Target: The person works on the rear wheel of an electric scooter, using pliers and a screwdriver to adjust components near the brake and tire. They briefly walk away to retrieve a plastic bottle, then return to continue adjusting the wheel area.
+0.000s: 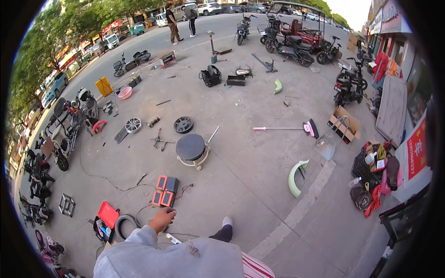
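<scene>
My left hand (162,218) is held in front of the grey sleeve, its fingers curled closed. Whether anything is between the fingertips, I cannot make out. My right hand does not show. Just beyond my left hand, several black-and-orange battery packs (165,191) lie on the ground with cables around them. Beside the hand to the left is a black tyre (125,226), partly behind my sleeve, next to an open red case (108,214). A slim white item (173,238) lies close to the sleeve.
Ahead stands a round dark stool (190,148), with wheel hubs (183,124) beyond it. A pink-handled broom (282,128) and pale green curved panels (293,180) lie to the right. A cable (103,175) trails leftward. Parked scooters (60,139) line the left; two people stand far off.
</scene>
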Demonstrator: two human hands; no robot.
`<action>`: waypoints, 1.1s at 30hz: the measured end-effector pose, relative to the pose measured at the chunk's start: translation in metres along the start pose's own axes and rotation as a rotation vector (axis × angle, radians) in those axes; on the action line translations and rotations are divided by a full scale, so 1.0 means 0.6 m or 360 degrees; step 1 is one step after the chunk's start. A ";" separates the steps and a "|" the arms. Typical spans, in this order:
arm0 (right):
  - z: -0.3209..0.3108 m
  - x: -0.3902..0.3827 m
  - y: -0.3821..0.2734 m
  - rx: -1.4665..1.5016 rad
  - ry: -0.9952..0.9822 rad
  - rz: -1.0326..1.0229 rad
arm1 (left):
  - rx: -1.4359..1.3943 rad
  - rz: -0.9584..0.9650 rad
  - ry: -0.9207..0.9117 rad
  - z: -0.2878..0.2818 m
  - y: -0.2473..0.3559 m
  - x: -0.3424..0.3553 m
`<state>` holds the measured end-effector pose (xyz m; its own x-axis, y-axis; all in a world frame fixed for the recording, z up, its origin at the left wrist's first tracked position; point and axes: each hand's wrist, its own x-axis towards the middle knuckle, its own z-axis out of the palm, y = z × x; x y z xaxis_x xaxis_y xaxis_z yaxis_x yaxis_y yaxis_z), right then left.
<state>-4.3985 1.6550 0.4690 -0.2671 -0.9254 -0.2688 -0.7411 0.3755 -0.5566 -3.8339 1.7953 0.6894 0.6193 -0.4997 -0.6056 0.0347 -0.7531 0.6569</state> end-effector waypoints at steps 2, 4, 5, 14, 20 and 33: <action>0.001 0.126 -0.152 -0.0030 -0.0046 -0.0142 | -0.0266 0.0080 0.0169 0.000 0.095 0.072; 0.006 0.224 -0.278 -0.0064 -0.0101 -0.0247 | -0.0480 0.0158 0.0132 -0.021 0.181 0.117; 0.009 0.263 -0.331 -0.0073 -0.0127 -0.0275 | -0.0524 0.0141 0.0137 -0.035 0.221 0.131; 0.143 0.640 -0.665 -0.0088 -0.0256 -0.0356 | -0.1044 0.0281 0.0605 -0.110 0.504 0.398; 0.250 0.940 -0.864 0.0063 -0.0302 -0.0385 | -0.1281 0.0230 0.0677 -0.118 0.710 0.563; 0.609 1.212 -1.674 -0.0419 -0.0126 -0.0633 | -0.1841 -0.0130 0.1513 -0.371 0.844 1.033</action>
<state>-3.6231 0.6235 0.5453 0.1091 -0.9841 -0.1399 -0.9097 -0.0421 -0.4132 -3.2581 1.1995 0.7466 0.8343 0.3250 -0.4454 0.3965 0.2078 0.8942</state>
